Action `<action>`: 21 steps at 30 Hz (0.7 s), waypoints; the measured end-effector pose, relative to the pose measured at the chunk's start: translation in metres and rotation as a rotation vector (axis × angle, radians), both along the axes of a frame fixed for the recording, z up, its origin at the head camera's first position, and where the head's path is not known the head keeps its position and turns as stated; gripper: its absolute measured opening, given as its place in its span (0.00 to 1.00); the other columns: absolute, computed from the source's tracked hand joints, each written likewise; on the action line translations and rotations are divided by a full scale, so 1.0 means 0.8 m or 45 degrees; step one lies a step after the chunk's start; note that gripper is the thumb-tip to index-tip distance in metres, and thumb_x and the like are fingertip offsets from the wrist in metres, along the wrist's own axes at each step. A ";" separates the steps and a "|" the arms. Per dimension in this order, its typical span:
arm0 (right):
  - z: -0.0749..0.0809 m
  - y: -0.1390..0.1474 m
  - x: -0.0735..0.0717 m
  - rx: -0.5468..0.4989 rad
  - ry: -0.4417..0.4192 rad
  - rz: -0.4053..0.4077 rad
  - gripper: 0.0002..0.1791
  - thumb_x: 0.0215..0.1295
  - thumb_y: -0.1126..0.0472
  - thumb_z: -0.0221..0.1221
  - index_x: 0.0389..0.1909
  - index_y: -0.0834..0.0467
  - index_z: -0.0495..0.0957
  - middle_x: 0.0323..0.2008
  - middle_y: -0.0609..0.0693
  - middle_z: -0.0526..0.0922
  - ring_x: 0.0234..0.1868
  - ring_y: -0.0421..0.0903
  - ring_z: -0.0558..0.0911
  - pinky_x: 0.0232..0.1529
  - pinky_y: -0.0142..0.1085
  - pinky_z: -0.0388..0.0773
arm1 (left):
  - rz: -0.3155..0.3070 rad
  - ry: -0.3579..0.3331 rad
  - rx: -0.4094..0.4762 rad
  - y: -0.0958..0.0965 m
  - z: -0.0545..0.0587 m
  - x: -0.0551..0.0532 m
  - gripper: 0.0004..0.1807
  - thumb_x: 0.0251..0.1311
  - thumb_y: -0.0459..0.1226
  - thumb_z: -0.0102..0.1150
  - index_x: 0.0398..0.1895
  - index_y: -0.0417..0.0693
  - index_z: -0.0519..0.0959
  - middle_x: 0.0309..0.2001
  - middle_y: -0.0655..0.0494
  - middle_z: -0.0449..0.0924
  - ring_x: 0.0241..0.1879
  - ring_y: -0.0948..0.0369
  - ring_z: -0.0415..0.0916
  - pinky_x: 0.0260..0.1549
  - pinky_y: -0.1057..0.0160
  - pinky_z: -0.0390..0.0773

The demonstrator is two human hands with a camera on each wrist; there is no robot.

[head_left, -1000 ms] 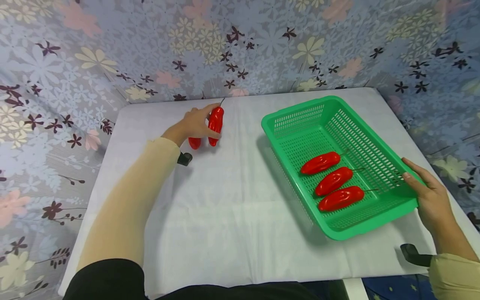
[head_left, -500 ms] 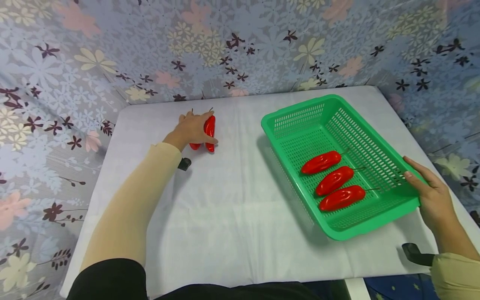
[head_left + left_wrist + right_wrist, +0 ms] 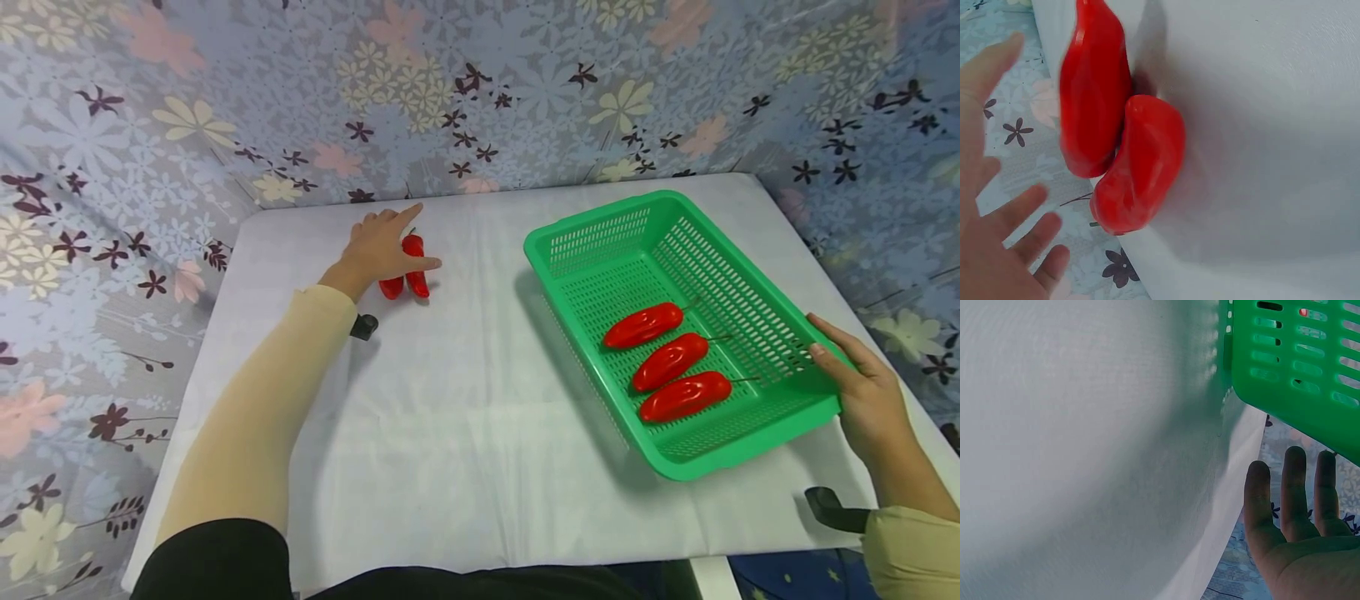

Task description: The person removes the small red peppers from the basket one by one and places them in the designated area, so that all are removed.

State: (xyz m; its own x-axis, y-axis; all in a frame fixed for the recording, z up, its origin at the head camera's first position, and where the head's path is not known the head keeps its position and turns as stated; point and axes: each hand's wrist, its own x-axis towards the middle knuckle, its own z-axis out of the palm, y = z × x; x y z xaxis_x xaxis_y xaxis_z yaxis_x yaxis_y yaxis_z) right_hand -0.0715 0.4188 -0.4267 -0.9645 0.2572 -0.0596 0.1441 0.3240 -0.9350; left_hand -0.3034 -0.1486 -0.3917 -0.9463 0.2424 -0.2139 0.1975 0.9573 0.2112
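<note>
And here on the left, the left hand (image 3: pixel 375 248) hangs over the white cloth-covered table (image 3: pixel 450 450) with its fingers spread, thumb and forefinger wide apart, holding nothing; half hidden under its palm lies a glossy red elongated pepper (image 3: pixel 392 288); just beside that, a second smooth red pepper (image 3: pixel 417 285) lies in the gap between thumb and forefinger, the thumb crossing above it; the left wrist view has the pair side by side, seemingly touching, with no finger on either; this looks like the letting-go end of setting a pepper down, though a grasp about to start would look much the same; the next move seems to call for care not to nudge the neighbour; moving right, well apart from that hand, a green slotted plastic basket (image 3: pixel 600 283) carries three shiny red peppers (image 3: pixel 670 362), slanted side by side, nearer the right hand; that right hand (image 3: pixel 870 400) grips the rim, thumb over the edge; its lower fingers stretch out beneath.
</note>
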 end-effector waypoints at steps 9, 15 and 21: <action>0.002 -0.001 0.002 0.094 -0.028 -0.007 0.27 0.72 0.52 0.48 0.71 0.42 0.58 0.69 0.34 0.57 0.49 0.21 0.71 0.35 0.14 0.70 | 0.019 0.060 0.205 0.009 0.009 0.002 0.61 0.39 0.74 0.56 0.73 0.77 0.32 0.77 0.56 0.32 0.75 0.44 0.35 0.69 0.36 0.41; 0.005 -0.001 0.000 -0.062 0.016 0.000 0.27 0.70 0.56 0.52 0.69 0.46 0.62 0.62 0.35 0.68 0.45 0.23 0.75 0.33 0.16 0.72 | -0.037 0.112 0.246 0.024 0.012 0.002 0.61 0.37 0.75 0.56 0.71 0.82 0.31 0.77 0.62 0.29 0.76 0.48 0.33 0.70 0.37 0.43; 0.007 0.002 -0.003 -0.216 0.045 0.001 0.26 0.68 0.59 0.54 0.67 0.48 0.66 0.46 0.29 0.74 0.33 0.25 0.79 0.26 0.21 0.75 | -0.189 0.204 0.244 0.055 0.017 0.005 0.60 0.36 0.75 0.57 0.71 0.82 0.34 0.77 0.62 0.33 0.76 0.51 0.35 0.70 0.39 0.47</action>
State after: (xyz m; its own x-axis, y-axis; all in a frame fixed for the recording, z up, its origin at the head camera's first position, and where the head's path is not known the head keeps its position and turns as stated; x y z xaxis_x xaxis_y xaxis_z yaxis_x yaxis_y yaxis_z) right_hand -0.0743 0.4206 -0.4214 -0.9669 0.2458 -0.0680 0.1100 0.1614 -0.9807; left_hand -0.2991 -0.1047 -0.3778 -0.9154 0.4025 -0.0017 0.3780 0.8611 0.3400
